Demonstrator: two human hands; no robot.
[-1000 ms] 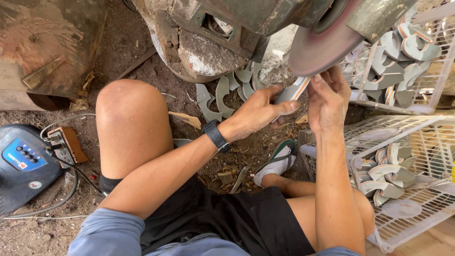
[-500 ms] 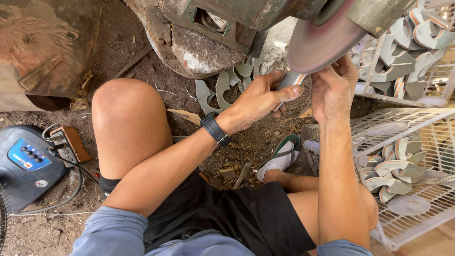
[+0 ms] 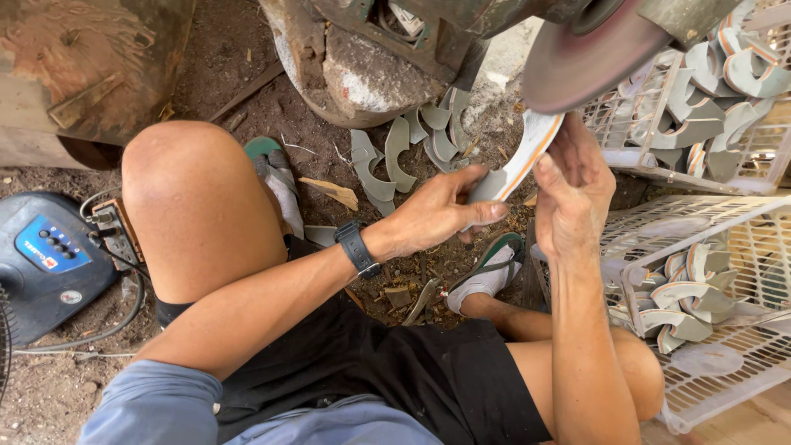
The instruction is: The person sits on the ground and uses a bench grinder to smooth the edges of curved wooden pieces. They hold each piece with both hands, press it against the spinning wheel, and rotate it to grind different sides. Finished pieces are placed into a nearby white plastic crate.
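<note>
Both hands hold one curved white piece (image 3: 527, 152) up under the grey grinding wheel (image 3: 589, 58). The left hand (image 3: 437, 216) pinches its low end; the right hand (image 3: 573, 194) pinches its top end, nearer the wheel. The piece slants up to the right. Below is a dirt floor (image 3: 247, 107), with white baskets (image 3: 725, 330) close at the right.

The shard (image 3: 527, 156) is a curved, pale ceramic piece with an orange stripe along one edge. It stands tilted, its upper end against the disc (image 3: 585, 62), which is round, reddish-grey and hangs overhead.
</note>
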